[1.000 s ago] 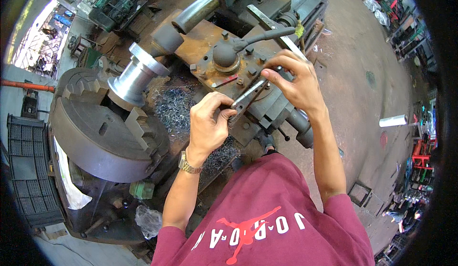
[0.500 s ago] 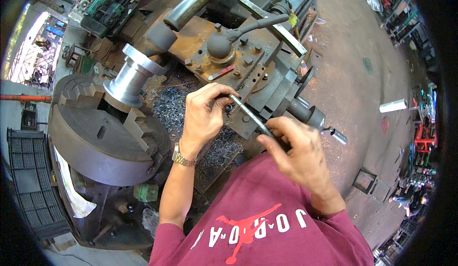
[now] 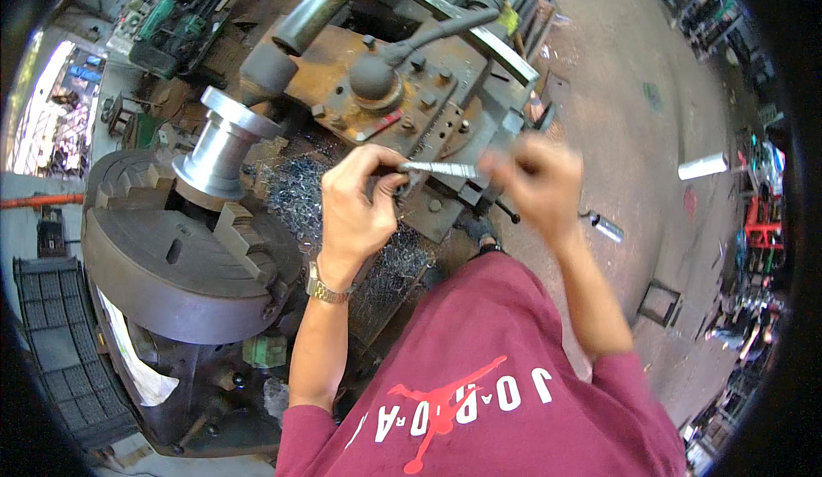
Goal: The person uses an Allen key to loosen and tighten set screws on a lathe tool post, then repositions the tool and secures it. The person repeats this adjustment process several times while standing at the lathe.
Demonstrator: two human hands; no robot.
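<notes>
Head cam: L fingers [image 3: 382, 156] tight on thin, silvery metal strip [image 3: 441, 169], R fingers [image 3: 503, 171] (blurry, grip unclear) at other end.

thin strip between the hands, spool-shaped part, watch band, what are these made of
Thin strip: probably steel, satin, from its pale silvery look. Spool-shaped part: bare metal, smoothly machined, with bright bands of reflection; steel or aluminium, unclear. Watch band: likely polished metal, with glinting gold-toned links.
</notes>
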